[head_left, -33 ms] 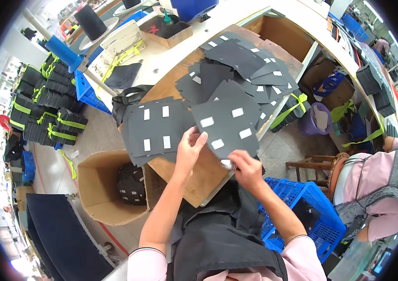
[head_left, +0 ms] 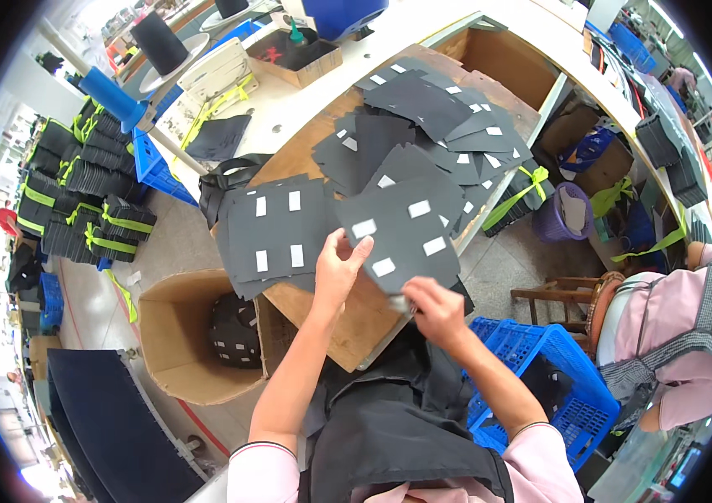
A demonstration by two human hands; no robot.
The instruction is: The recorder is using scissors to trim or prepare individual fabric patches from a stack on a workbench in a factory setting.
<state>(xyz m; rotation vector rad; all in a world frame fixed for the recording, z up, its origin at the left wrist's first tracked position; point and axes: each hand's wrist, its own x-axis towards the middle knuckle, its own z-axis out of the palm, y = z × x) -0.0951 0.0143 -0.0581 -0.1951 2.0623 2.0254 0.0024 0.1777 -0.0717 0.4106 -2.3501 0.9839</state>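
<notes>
My left hand point(head_left: 341, 267) grips the left edge of a dark grey fabric panel point(head_left: 406, 239) that carries several white rectangular patches. The thumb lies on top, and the panel is tilted over the brown board. By the panel's lower edge is my right hand point(head_left: 436, 308), its fingers closed round a small silvery thing blurred by motion; its kind cannot be made out. Left of my left hand lies a neat stack of similar panels point(head_left: 276, 230) with white patches. Beyond the held panel, a loose heap of grey panels point(head_left: 423, 109) spreads over the board.
The brown board point(head_left: 356, 327) juts toward me from a white table. A cardboard box point(head_left: 176, 335) holding dark pieces stands on the floor at left, a blue crate point(head_left: 574, 411) at right. Tied dark bundles point(head_left: 88, 184) are piled far left. Another person point(head_left: 666, 335) is at right.
The held panel has shifted slightly left. My right hand has moved a little left and down, the small silvery thing with it. My left hand has hardly moved.
</notes>
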